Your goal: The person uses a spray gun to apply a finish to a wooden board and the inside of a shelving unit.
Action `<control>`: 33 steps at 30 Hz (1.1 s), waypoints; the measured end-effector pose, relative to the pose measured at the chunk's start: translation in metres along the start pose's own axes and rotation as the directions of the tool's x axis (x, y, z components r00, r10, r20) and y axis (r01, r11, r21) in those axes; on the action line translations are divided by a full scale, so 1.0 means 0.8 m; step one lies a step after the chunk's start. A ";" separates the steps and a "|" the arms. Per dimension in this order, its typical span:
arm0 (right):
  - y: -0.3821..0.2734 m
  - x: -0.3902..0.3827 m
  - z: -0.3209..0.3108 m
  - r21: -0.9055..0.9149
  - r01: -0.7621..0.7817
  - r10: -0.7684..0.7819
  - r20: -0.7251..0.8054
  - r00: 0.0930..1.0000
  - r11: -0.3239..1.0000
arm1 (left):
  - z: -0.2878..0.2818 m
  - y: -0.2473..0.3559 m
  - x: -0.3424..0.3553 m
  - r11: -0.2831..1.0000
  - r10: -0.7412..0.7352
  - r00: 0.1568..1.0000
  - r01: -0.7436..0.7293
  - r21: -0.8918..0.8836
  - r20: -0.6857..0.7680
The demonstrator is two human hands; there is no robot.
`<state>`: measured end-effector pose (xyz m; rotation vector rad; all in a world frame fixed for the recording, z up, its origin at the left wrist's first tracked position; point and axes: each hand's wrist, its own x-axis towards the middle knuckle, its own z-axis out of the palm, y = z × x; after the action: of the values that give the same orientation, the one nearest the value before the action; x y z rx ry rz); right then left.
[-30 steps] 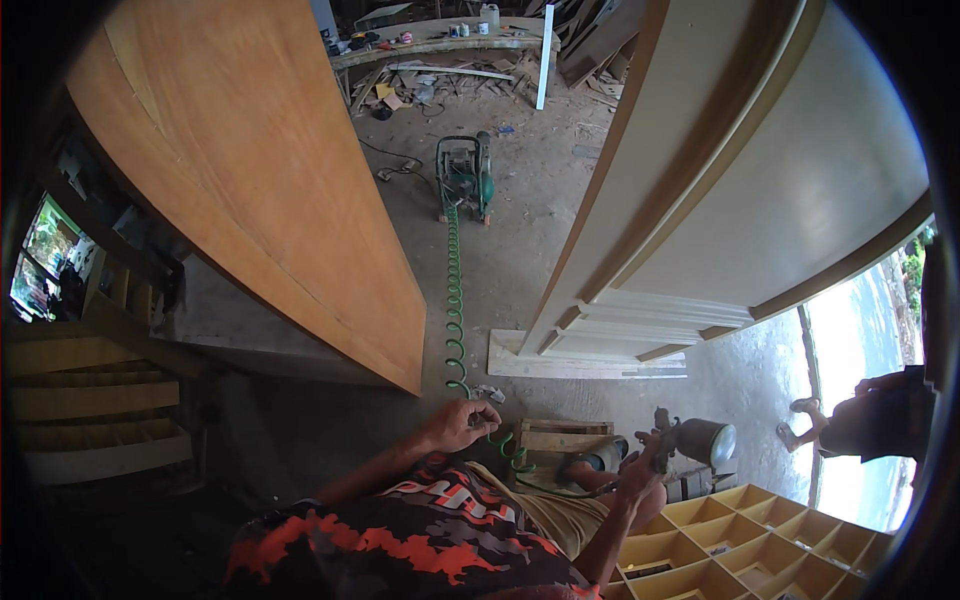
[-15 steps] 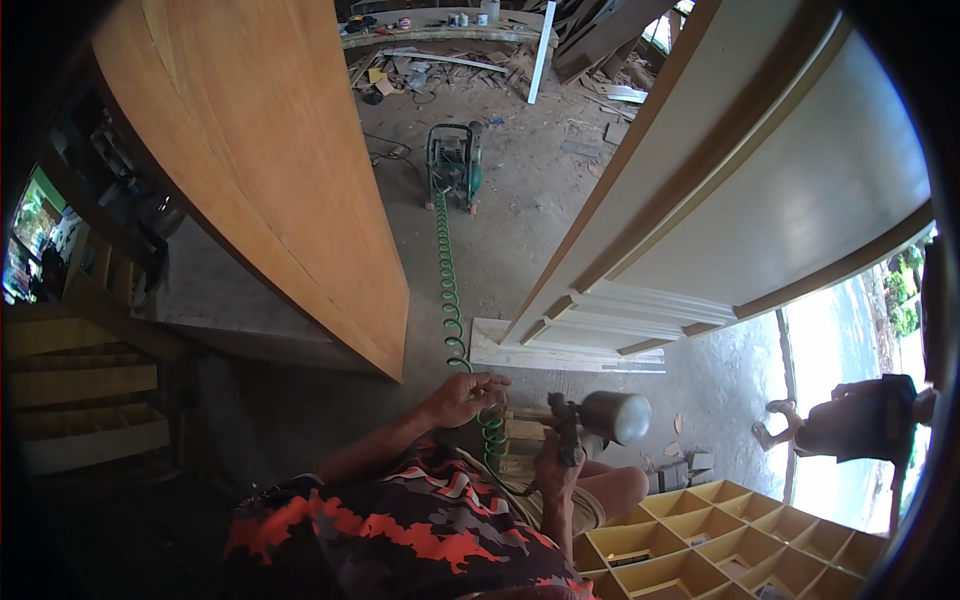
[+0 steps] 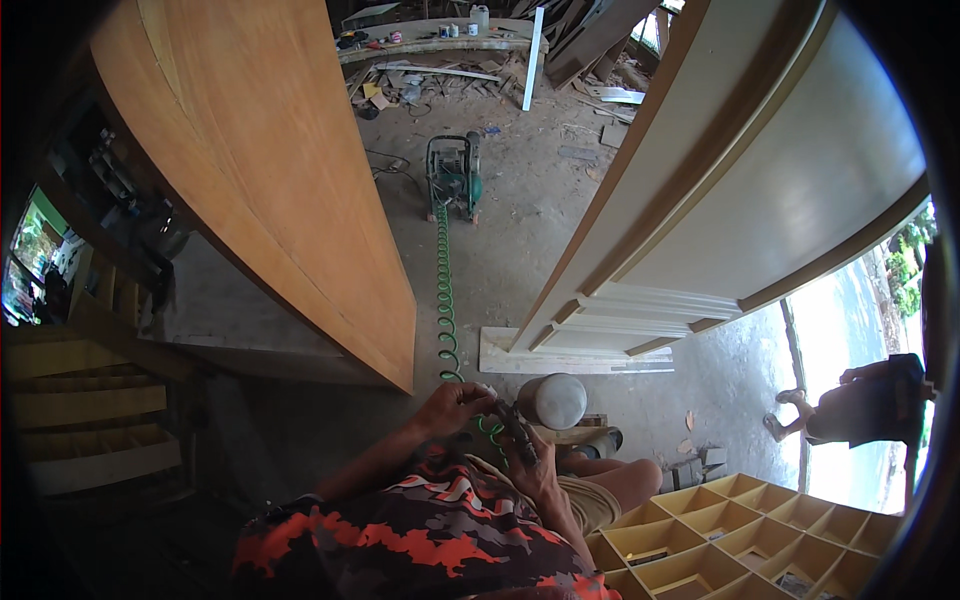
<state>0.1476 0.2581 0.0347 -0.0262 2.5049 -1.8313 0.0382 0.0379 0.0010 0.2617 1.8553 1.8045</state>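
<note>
My right hand [image 3: 535,465] is wrapped round the handle of a dark spray gun [image 3: 519,432]. A round, dull metal paint cup [image 3: 556,401] is fixed to the gun and tilts toward the far right. My left hand [image 3: 455,408] is brought up to the gun's far left end, its thumb and fingers pinched together there. What exactly the fingertips grip is small and partly hidden. A green coiled air hose [image 3: 444,290] runs along the floor from a green compressor [image 3: 455,180] and passes below my hands.
A tall orange-brown wooden panel [image 3: 270,180] stands at left, a pale coated panelled door [image 3: 640,190] at right, its foot by white boards [image 3: 500,352]. Near right lies a yellow compartmented wooden frame [image 3: 700,530]. A person [image 3: 870,400] stands at far right. A cluttered workbench [image 3: 440,45] is behind.
My right hand has moved left and turned the spray gun, its cup now further left and higher. My left hand has gone from outstretched fingers to a pinch at the gun.
</note>
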 end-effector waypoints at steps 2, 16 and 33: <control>-0.005 0.000 0.005 0.012 0.025 -0.025 -0.006 1.000 1.000 | -0.008 0.000 -0.003 0.999 0.023 0.999 -0.024 0.024 0.028; -0.022 0.004 0.010 0.027 -0.060 0.056 0.112 0.992 0.998 | -0.018 0.010 -0.014 0.996 -0.004 0.998 0.010 0.092 -0.063; 0.002 -0.012 0.018 0.081 0.083 -0.082 -0.024 0.996 0.993 | -0.023 -0.013 0.001 0.952 0.057 0.997 -0.036 0.304 -0.060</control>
<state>0.1582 0.2453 0.0287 -0.1110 2.4754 -1.9731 0.0308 0.0217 -0.0097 0.3621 2.1909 1.5696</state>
